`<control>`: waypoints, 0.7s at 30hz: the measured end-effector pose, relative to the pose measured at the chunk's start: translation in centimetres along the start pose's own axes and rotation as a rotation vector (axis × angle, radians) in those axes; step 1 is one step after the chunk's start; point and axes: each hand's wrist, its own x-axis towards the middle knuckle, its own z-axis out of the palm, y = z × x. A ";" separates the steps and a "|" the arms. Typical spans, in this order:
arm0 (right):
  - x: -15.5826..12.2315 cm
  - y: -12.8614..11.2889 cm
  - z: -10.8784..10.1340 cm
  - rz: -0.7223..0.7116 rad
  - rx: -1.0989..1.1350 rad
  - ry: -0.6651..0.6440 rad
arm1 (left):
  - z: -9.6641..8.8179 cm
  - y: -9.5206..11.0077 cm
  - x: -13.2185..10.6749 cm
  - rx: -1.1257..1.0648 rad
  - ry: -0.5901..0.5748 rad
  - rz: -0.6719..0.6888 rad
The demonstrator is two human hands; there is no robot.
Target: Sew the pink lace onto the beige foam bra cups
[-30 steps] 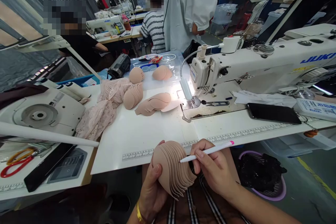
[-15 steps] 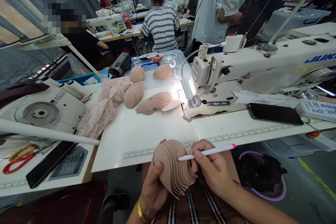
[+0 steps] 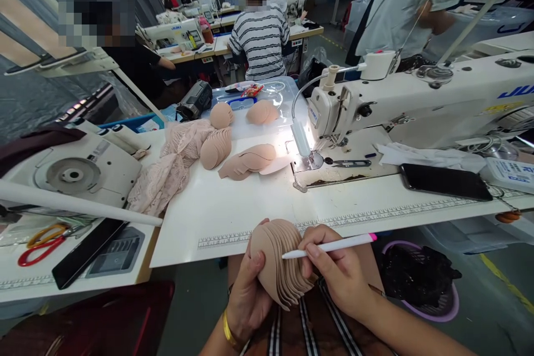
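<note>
The left hand (image 3: 247,296) grips a fanned stack of beige bra-cup pads (image 3: 282,270), thumb pressing the front piece, seemingly so the edges lie stepped apart. The right hand (image 3: 336,272) pinches a white pen (image 3: 344,243) (pink at its far end) fairly low, likely for control. The stack is above the lap (image 3: 292,336), beside the near edge of the desk (image 3: 181,236).

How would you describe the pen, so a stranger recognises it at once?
Start from the white table with the sewing machine. Near the table's front edge, the right hand holds the pen, tip at a fanned stack of beige pieces. Unlike the pieces, it is slim and white with a bright pink end.
</note>
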 end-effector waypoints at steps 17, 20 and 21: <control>-0.1 0.2 -0.1 -0.039 -0.025 -0.022 | -0.2 0.0 0.0 -0.001 0.013 0.003; 0.0 0.2 0.0 -0.048 -0.084 -0.046 | -0.1 -0.1 0.0 0.006 -0.002 0.015; 0.0 0.2 0.1 -0.054 -0.096 -0.056 | -0.2 0.0 -0.1 0.007 -0.001 0.019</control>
